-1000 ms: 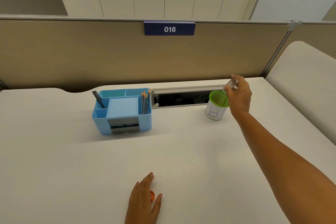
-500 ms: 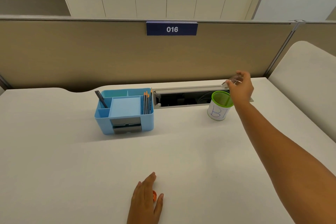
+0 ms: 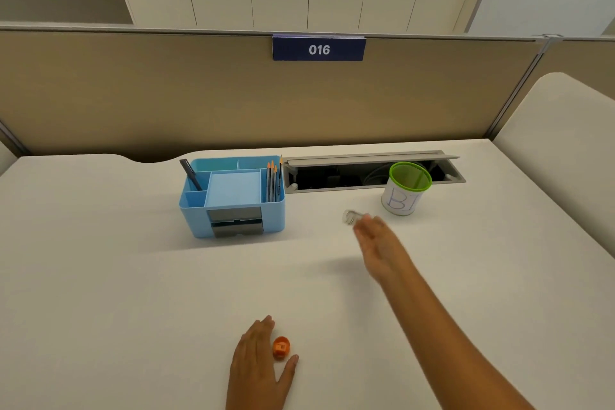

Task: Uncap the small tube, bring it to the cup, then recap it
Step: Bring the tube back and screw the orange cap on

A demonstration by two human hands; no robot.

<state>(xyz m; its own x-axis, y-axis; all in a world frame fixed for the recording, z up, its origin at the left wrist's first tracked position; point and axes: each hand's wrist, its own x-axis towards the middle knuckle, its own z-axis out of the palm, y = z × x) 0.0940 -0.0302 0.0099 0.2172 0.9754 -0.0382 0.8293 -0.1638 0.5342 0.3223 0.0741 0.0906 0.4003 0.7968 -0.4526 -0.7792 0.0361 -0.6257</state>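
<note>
My right hand (image 3: 379,243) is blurred by motion above the middle of the desk, holding the small clear tube (image 3: 351,217), whose open end sticks out to the left of my fingers. The white cup with a green rim (image 3: 404,190) stands behind and to the right of that hand, apart from it. The orange cap (image 3: 281,347) lies on the desk near the front edge, between the thumb and forefinger of my left hand (image 3: 259,366). That hand rests flat on the desk, fingers apart, holding nothing.
A blue desk organiser (image 3: 233,200) with pencils and a pen stands at the back left of centre. Behind the cup an open cable tray (image 3: 369,173) is sunk into the desk. A beige partition (image 3: 166,93) closes the back.
My right hand has left the cup's rim and come down and left toward me with the tube. My left hand has stayed by the cap, which now shows fully.
</note>
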